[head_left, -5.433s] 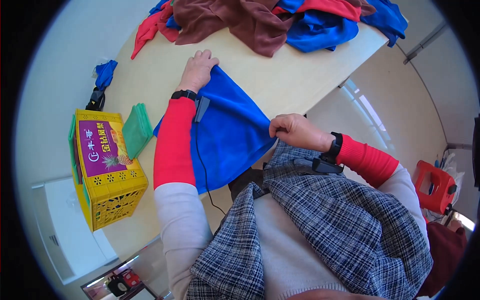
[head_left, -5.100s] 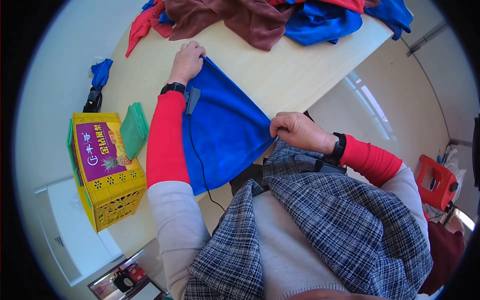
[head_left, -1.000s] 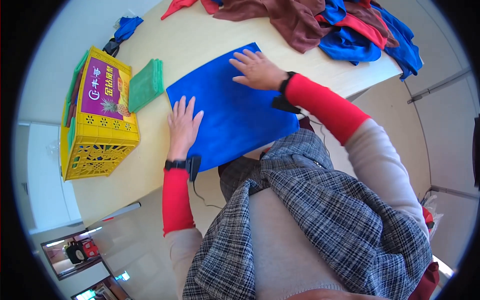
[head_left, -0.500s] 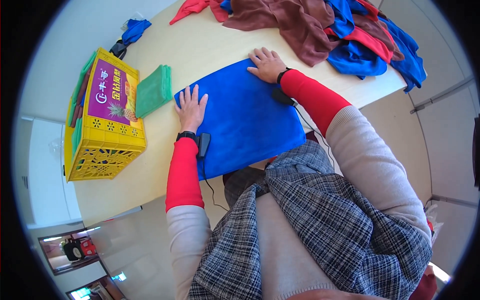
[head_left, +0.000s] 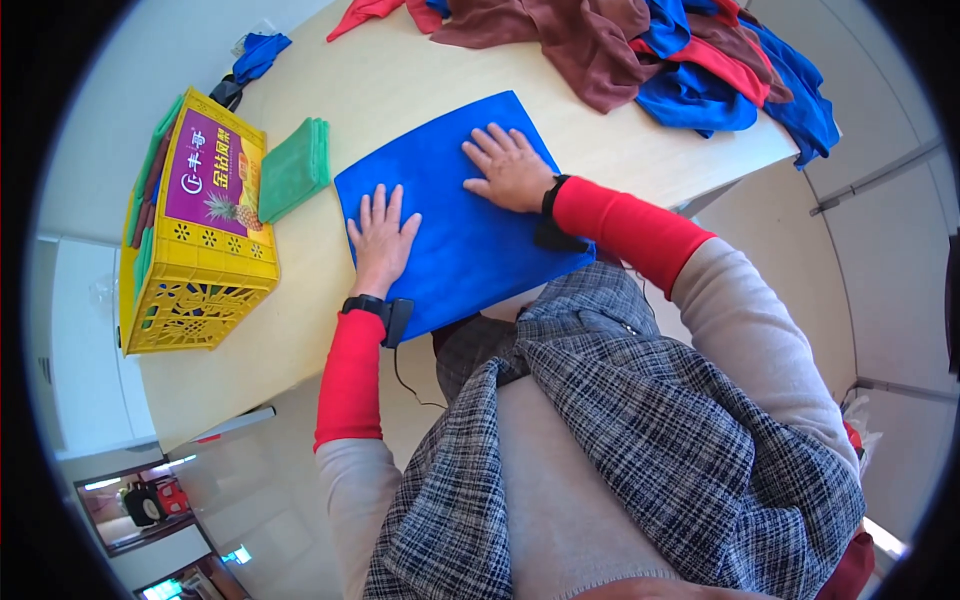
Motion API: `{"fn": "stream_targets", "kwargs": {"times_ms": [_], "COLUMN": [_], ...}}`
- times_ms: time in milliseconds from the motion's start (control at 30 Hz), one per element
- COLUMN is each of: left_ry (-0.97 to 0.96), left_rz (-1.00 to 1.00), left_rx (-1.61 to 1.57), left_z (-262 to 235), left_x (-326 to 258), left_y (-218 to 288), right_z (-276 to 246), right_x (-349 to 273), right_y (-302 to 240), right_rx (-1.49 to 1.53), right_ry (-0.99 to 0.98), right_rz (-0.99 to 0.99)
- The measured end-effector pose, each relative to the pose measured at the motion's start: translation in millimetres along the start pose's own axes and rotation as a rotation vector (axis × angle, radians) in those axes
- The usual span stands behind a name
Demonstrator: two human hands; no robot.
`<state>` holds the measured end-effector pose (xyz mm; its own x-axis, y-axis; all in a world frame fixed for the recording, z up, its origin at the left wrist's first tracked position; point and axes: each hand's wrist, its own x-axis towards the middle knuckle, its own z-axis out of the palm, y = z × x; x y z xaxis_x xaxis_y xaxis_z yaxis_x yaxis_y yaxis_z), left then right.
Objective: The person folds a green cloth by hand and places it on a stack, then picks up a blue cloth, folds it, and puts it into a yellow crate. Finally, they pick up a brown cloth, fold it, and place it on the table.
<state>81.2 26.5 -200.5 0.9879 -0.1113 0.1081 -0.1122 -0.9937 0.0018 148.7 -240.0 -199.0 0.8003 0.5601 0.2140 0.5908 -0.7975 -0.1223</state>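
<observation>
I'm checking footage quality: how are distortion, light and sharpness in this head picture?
Head view: corners go black; yellow crate looks slanted near the left rim; bluish-white patch glares at lower left; blue cloth is well lit; left hand and right hand look fairly sharp.

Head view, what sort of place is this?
Probably an indoor workroom: a pale table bears a heap of cloths, a yellow crate and a blue cloth laid flat.

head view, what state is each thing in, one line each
blue cloth, spread flat
left hand, open, resting on the blue cloth
right hand, open, resting on the blue cloth
green cloth, folded
yellow crate, holding cloths
mixed cloth pile, crumpled, partly overhanging the table
</observation>
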Motion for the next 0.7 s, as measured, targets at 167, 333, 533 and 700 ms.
{"fn": "stream_targets", "kwargs": {"times_ms": [167,333,533,700], "left_ry": [0.001,-0.017,0.021,0.031], "left_rz": [-0.023,-0.034,0.142,0.165], "left_rx": [-0.075,-0.068,-0.1,-0.155], "left_z": [1,-10,-21,-35], "left_x": [-32,-70,-114,-140], "left_y": [-28,-22,39,35], "right_z": [-1,-19,-28,-28], "right_x": [-16,-51,-96,-110], "right_y": [50,44,-28,-16], "right_rx": [-0.023,-0.081,0.08,0.062], "right_ry": [0.031,0.022,0.017,-0.017], "right_rz": [0.076,0.074,-0.103,-0.105]}}
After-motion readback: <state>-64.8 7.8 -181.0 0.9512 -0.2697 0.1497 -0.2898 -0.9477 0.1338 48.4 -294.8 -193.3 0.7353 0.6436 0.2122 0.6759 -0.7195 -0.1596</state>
